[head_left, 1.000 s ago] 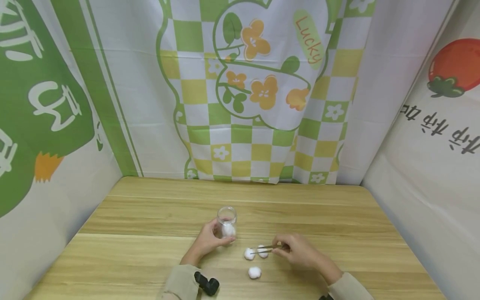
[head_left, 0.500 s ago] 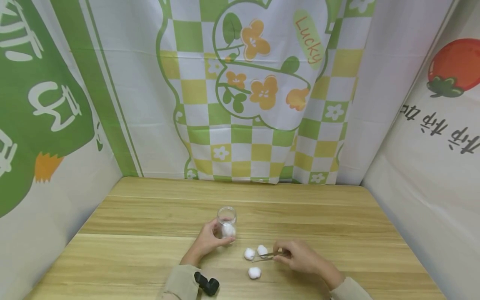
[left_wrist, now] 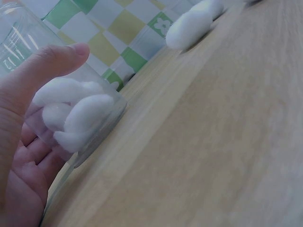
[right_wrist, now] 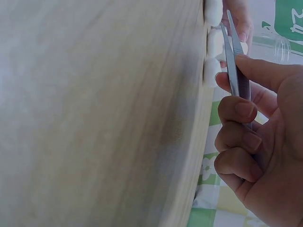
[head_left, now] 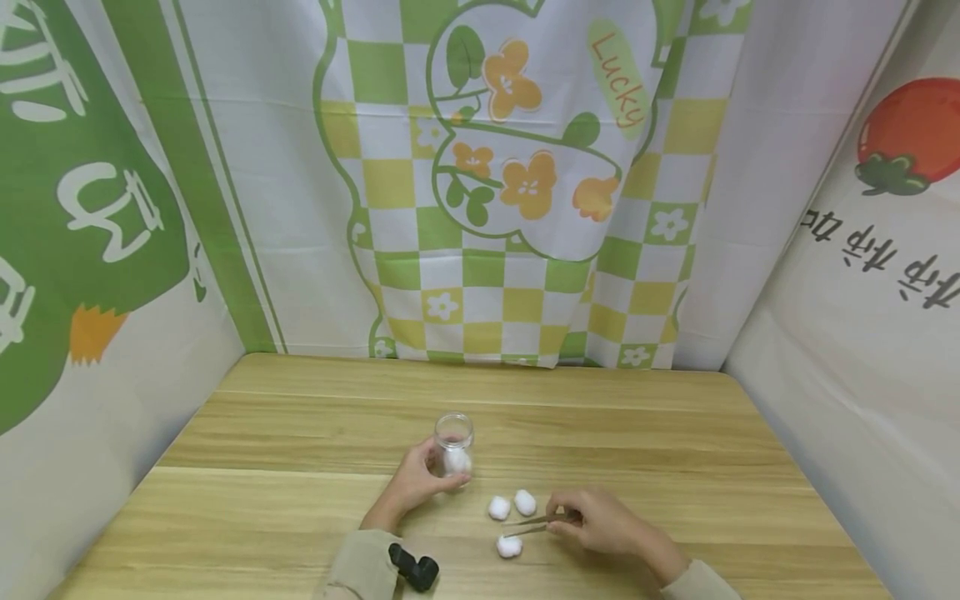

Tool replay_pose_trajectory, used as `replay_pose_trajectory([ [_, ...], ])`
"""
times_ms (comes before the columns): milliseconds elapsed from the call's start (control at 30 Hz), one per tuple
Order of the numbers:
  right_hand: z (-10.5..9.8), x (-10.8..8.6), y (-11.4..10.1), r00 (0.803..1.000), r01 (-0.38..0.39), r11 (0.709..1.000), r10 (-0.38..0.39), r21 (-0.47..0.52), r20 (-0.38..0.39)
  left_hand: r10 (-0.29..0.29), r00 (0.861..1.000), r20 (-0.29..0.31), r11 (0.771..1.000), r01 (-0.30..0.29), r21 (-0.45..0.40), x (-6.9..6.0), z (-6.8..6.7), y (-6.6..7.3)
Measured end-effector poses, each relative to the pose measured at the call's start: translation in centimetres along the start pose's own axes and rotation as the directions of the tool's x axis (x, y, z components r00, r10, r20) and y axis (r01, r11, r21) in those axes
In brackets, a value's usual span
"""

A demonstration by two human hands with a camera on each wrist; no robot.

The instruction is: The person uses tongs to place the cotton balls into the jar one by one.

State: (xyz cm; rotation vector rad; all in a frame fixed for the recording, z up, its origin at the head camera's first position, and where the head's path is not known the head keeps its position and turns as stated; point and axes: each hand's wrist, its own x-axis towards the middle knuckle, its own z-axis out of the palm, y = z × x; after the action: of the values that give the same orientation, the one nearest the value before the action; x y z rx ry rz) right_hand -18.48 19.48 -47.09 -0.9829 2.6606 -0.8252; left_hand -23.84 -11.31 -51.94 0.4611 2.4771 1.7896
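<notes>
My left hand [head_left: 411, 486] grips a clear glass jar [head_left: 453, 433] that stands upright on the table, thumb on its near side. Several white cotton balls [left_wrist: 80, 111] lie in the jar's lower part. In my right hand [head_left: 596, 521] are metal tweezers [right_wrist: 231, 61], pinched between thumb and fingers, their tips apart and pointing left. Those tips hover by the nearest loose cotton ball [head_left: 509, 547]; whether they touch it I cannot tell. Two more loose balls, a left one [head_left: 498, 508] and a right one [head_left: 525, 502], rest just beyond the tweezers.
The wooden table [head_left: 315, 417] runs back to a checked curtain [head_left: 480, 317]. Printed cloth hangs along the left [head_left: 150, 417] and right sides. A black wrist device [head_left: 414, 568] sits at my left cuff.
The right hand has brought the tweezers from the two farther cotton balls toward the nearest one. The left hand and jar have stayed in place.
</notes>
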Motion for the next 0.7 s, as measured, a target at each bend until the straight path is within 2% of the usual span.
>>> replay_pose_trajectory([
  [167, 0.40, -0.11, 0.21, 1.000, 0.024, 1.000, -0.024, -0.015, -0.010, 0.006, 1.000, -0.009, 1.000, -0.005, 0.010, 0.00, 0.06, -0.12],
  [333, 0.52, -0.12, 0.28, 1.000, 0.029, 0.999, -0.028, -0.025, 0.014, 0.000, 1.000, -0.006, 1.000, 0.000, 0.008, -0.01, 0.00, -0.09],
  [500, 0.27, -0.03, -0.07, 0.998, 0.050, 0.995, -0.046, -0.082, 0.043, -0.005, 1.000, -0.004, 1.000, 0.005, -0.002, -0.12, 0.00, 0.12],
  [700, 0.05, 0.13, -0.37, 0.997, 0.072, 0.992, -0.067, -0.108, 0.048, -0.015, 1.000, -0.005, 1.000, 0.015, -0.014, -0.17, 0.03, 0.20],
])
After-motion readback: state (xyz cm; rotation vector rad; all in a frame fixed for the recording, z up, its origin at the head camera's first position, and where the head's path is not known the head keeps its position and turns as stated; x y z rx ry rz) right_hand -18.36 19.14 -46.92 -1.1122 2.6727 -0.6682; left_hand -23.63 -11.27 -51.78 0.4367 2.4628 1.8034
